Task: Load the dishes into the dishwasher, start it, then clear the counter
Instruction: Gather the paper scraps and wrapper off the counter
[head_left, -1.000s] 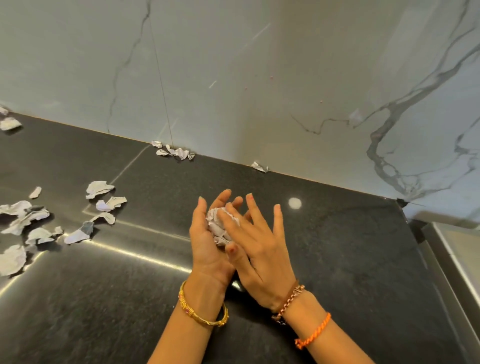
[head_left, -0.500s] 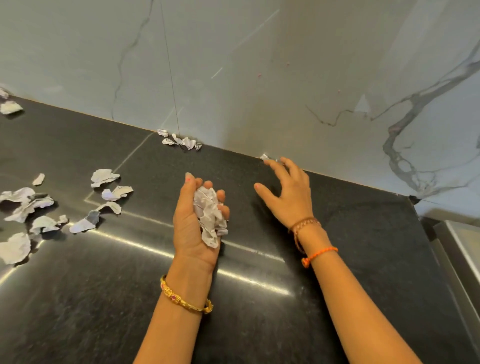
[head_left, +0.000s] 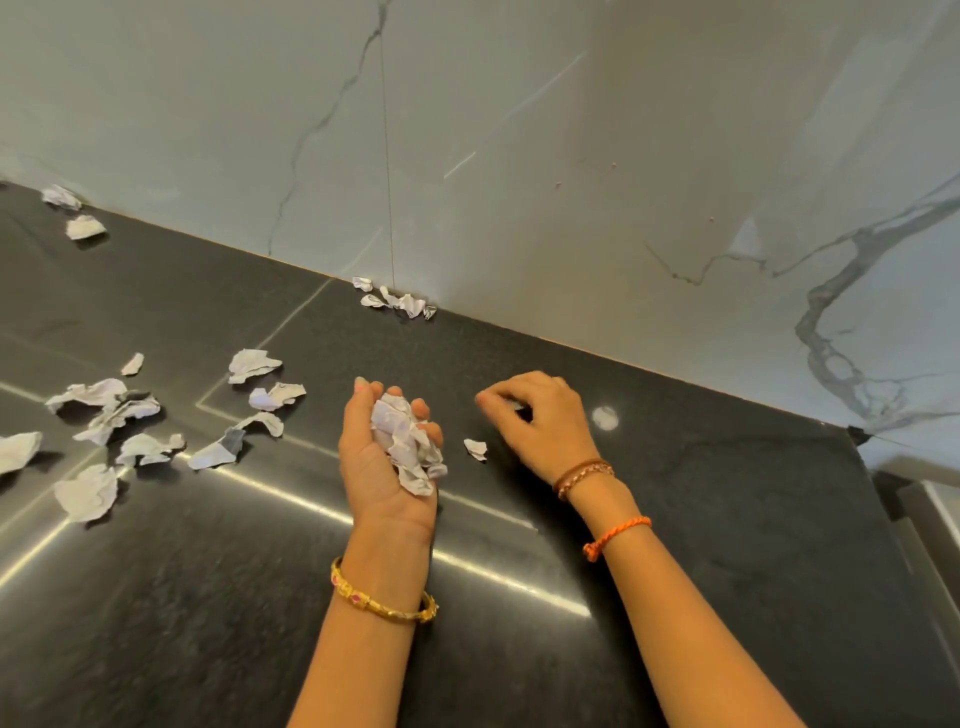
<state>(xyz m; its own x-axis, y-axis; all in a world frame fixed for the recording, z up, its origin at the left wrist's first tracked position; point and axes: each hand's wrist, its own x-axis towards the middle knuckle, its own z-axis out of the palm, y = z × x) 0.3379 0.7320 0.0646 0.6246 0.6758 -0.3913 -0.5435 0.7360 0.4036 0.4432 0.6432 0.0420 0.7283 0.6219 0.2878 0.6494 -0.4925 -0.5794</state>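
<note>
My left hand (head_left: 384, 467) lies palm up on the black counter (head_left: 675, 519), fingers curled round a wad of crumpled paper scraps (head_left: 408, 441). My right hand (head_left: 545, 421) hovers just right of it, knuckles up and fingers curled under. One small paper scrap (head_left: 475, 448) lies on the counter between the two hands, below the right fingertips and apart from them. A pale spot shows under the curled right fingers; I cannot tell what it is. Several more torn scraps (head_left: 130, 415) are scattered across the counter to the left.
A small cluster of scraps (head_left: 397, 300) sits against the marble backsplash (head_left: 571, 182). Two more scraps (head_left: 83, 227) lie at the far left by the wall. A steel edge (head_left: 930, 519) shows at the right end of the counter.
My right hand has pulled back from the wall with its fingers curled. The scrap that lay at the wall's foot is gone from there, and one now lies between my hands.
</note>
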